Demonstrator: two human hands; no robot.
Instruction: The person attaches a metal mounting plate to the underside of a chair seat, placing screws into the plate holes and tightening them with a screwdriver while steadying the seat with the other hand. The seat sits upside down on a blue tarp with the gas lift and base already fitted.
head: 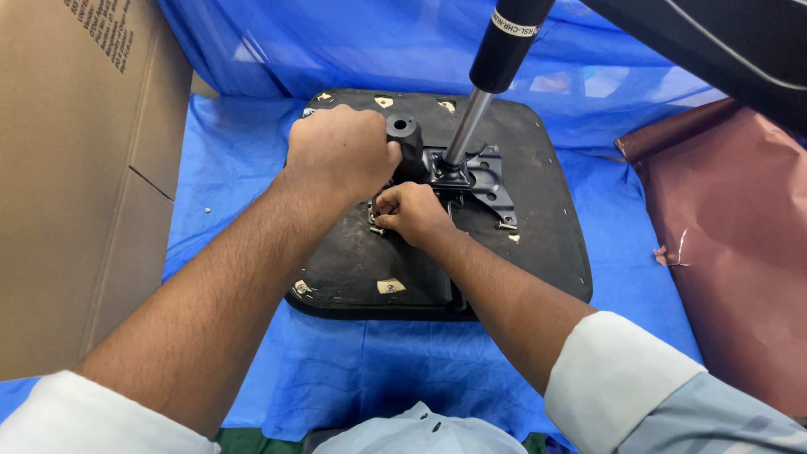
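Note:
An upturned black chair seat (538, 244) lies on blue plastic sheeting. A black metal mechanism plate (479, 176) is fixed near its middle, with a gas-lift cylinder (496, 59) rising out of it. My left hand (340, 151) is clenched over the mechanism's black knob (403, 134). My right hand (412, 212) pinches a small screw (376, 229) at the plate's near-left corner. Another screw (507, 225) sits at the plate's right corner.
A large cardboard box (84, 168) stands at the left. A maroon wrapped object (740, 252) lies at the right, and a black chair part (740, 42) hangs over the top right. Blue sheeting (378, 370) covers the floor. A tiny loose part (207, 210) lies by the box.

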